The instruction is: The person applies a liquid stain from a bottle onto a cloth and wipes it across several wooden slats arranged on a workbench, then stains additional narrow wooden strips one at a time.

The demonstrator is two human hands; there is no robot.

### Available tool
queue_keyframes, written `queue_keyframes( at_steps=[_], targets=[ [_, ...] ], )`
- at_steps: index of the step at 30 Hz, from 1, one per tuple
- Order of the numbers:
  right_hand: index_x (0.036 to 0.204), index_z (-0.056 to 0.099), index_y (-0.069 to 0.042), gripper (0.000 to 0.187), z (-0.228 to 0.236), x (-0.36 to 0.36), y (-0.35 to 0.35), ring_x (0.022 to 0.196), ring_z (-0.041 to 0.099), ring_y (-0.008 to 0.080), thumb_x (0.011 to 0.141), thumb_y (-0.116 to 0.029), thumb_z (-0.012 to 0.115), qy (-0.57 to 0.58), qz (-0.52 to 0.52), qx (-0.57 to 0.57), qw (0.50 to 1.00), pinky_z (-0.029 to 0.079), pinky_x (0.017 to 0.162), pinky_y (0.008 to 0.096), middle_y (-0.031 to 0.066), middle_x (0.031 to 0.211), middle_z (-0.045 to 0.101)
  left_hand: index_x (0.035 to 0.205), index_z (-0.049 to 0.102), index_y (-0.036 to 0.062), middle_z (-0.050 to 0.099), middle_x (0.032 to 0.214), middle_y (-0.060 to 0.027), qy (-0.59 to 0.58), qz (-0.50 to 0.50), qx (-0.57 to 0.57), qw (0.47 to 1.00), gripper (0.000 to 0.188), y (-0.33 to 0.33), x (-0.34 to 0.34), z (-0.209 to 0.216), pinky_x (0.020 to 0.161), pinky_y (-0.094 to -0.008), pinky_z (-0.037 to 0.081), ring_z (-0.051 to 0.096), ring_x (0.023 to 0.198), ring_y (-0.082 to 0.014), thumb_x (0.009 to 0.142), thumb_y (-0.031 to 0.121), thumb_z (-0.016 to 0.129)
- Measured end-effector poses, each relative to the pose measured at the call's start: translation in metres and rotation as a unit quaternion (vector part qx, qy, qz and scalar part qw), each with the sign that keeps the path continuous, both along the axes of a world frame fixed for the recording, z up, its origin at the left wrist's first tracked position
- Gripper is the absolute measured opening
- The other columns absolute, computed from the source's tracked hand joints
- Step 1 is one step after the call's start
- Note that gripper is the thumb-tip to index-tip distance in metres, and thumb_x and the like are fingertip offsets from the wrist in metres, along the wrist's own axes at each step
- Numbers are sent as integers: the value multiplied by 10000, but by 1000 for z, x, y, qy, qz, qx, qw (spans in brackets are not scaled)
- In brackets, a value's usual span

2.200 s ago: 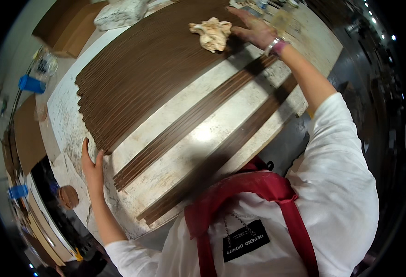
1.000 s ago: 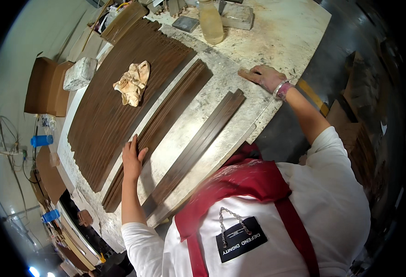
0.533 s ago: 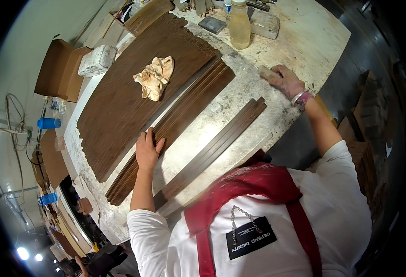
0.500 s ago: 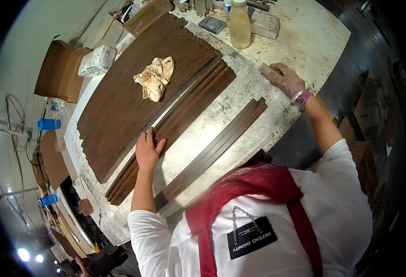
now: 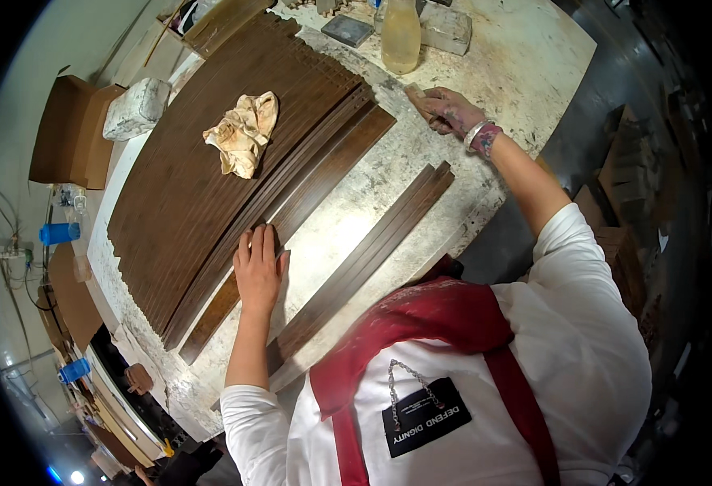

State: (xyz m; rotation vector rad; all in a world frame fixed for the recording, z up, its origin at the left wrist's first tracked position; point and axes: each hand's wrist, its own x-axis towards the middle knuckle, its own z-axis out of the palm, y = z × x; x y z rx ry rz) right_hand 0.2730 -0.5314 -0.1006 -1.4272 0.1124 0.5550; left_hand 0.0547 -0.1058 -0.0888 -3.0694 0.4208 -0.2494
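My left hand (image 5: 259, 263) lies with its fingers out over a dark brown wooden strip (image 5: 335, 154), holding nothing. Beyond that strip, many similar strips (image 5: 170, 186) lie side by side in a broad, slightly curved sheet. A crumpled cream cloth (image 5: 242, 134) rests on top of them. At the far right of the work surface, my right hand (image 5: 457, 115), stained purplish, is closed on a small tan block (image 5: 415, 95), partly hidden by the fingers. Nearer my body, a few more brown strips (image 5: 372, 239) lie together, apart from the sheet.
The pale, stained table (image 5: 534, 73) carries a bottle of yellowish liquid (image 5: 401, 36), a grey wrapped block (image 5: 446, 28) and a flat dark slab (image 5: 347, 31) at the back. To the left are a white wrapped bundle (image 5: 137, 108) and an open cardboard box (image 5: 68, 134).
The gap beside the large sheet has closed; several strips now lie against it, with one strip separate under my left hand. My right hand has shifted left toward the bottle. The view has shifted slightly.
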Motion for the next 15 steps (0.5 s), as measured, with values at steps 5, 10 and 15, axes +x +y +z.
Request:
queue_keyframes(
  at_steps=[5, 10, 15],
  targets=[
    [1328, 508, -33, 581, -3, 5, 11, 811, 591, 158, 882, -380, 643, -22, 59, -178, 982, 472, 698, 275, 71, 967, 623, 1294, 522, 68, 538, 1221, -128, 46, 39, -18, 998, 550, -27, 11, 9, 859, -444, 435, 516, 1105, -314, 816, 267, 709],
    [1299, 567, -83, 743, 19, -2, 16, 1098, 591, 237, 831, -659, 534, -136, 122, -371, 910, 414, 967, 326, 130, 1223, 624, 1282, 540, 73, 552, 1103, -118, 73, 36, -106, 991, 545, -30, 13, 1, 804, -423, 459, 552, 996, -306, 807, 269, 721],
    [1322, 555, -115, 756, 39, -21, 39, 1097, 612, 290, 853, -701, 463, -166, 131, -477, 853, 448, 957, 362, 146, 1209, 638, 1300, 541, 71, 542, 1097, -130, 77, 32, -121, 989, 554, -28, 14, 1, 824, -429, 453, 543, 958, -326, 806, 248, 719]
  ],
)
